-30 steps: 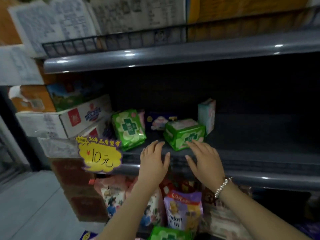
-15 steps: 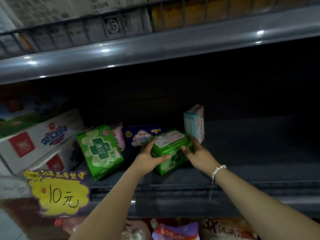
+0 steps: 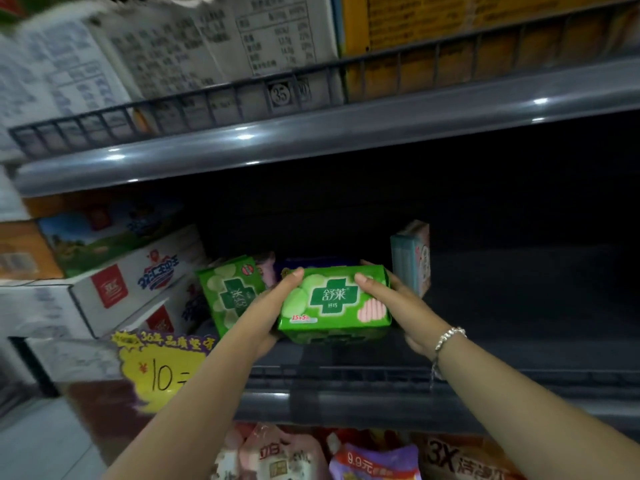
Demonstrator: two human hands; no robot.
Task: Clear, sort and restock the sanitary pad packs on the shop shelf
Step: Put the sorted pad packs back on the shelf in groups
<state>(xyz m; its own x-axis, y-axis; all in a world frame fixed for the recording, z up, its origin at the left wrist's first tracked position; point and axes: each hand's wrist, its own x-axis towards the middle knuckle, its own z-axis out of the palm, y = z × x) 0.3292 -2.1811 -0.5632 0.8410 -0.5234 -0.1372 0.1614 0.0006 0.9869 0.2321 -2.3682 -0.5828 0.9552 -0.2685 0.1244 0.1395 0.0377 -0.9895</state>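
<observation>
Both hands hold one green pad pack (image 3: 334, 303) with its printed front turned up toward me, just above the dark middle shelf (image 3: 502, 344). My left hand (image 3: 273, 306) grips its left end, thumb on the front. My right hand (image 3: 391, 296) grips the right end, thumb on top; a bead bracelet is on that wrist. A second green pad pack (image 3: 230, 292) leans at the left. A pale blue pack (image 3: 410, 258) stands upright at the right. A pink pack (image 3: 266, 271) and a dark blue pack (image 3: 311, 263) lie behind, mostly hidden.
Cartons (image 3: 114, 275) are stacked at the shelf's left end, with a yellow price sign (image 3: 159, 365) below them. The upper shelf (image 3: 311, 133) holds boxes behind a wire rail. Detergent pouches (image 3: 374, 459) fill the shelf below. The middle shelf's right half is dark.
My hands reached in from the shelf edge, took hold of the lying green pack and tilted it so its front faces me.
</observation>
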